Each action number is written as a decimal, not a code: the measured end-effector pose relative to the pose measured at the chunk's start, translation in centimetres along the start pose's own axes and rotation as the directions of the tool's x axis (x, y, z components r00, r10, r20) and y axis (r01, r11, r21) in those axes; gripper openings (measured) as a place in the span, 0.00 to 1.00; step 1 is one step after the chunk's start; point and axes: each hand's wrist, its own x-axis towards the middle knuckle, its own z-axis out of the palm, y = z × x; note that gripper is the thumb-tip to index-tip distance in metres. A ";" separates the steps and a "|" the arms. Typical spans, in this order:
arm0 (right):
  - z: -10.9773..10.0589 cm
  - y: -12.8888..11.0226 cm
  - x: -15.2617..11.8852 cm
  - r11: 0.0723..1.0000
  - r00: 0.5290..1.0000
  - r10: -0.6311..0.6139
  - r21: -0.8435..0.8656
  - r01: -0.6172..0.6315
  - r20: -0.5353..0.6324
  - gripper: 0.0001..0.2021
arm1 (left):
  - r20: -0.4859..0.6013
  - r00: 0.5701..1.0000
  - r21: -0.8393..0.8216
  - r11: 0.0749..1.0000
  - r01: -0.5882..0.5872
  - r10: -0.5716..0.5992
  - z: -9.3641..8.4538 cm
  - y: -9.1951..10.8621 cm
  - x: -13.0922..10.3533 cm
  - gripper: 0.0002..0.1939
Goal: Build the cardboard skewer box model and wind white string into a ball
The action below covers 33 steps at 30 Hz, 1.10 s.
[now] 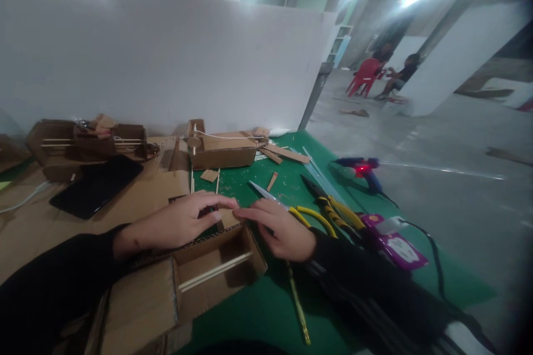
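A cardboard box structure (139, 302) lies at the front, with two thin wooden sticks (215, 272) across its open compartment. Over its far edge reaches my left hand (179, 221), its thumb and fingers apart, with the index fingertip near a small cardboard piece (229, 219). My right hand (283, 227) comes from the right and its fingertips meet those of my left at the box's far corner. Its fingers are bent together, and whether anything small is between them is hidden. Just beyond are scissors (266, 193) with yellow handles.
Pliers (333, 205), a purple power strip (400, 249) and a blue glue gun (364, 169) lie to the right. A yellow pencil-like stick (297, 305) is in front. Behind stand more cardboard assemblies (225, 152); a black tablet (97, 186) lies left. People (402, 75) sit far off.
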 end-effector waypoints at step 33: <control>-0.4 0.3 -0.1 1.000 0.999 0.026 -0.011 -0.027 -0.032 0.20 | 0.010 1.000 0.019 1.000 0.008 -0.008 -0.2 -0.1 0.0 0.19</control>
